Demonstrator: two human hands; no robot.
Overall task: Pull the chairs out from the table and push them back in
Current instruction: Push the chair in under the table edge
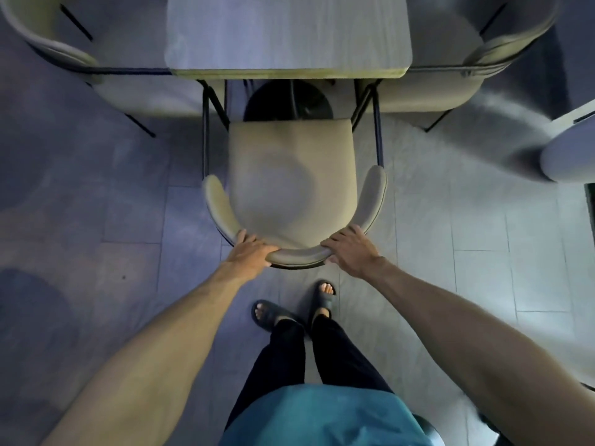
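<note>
Chairs, three in number, stand at one bench (286, 30). The middle chair (289, 175) is on the tiled floor (450, 220) at the near end, with its whole seat showing. The left chair (51, 37) and right chair (502, 46) stand close at the sides. The left hand (249, 249) and right hand (349, 249) grip the middle chair's curved backrest (296, 254), fingers (245, 236) curled over it.

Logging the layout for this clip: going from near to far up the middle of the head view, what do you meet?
Teal shirt → dark trousers → sandals → chair backrest, gripped by left hand and right hand → chair seat → table base → tabletop.
</note>
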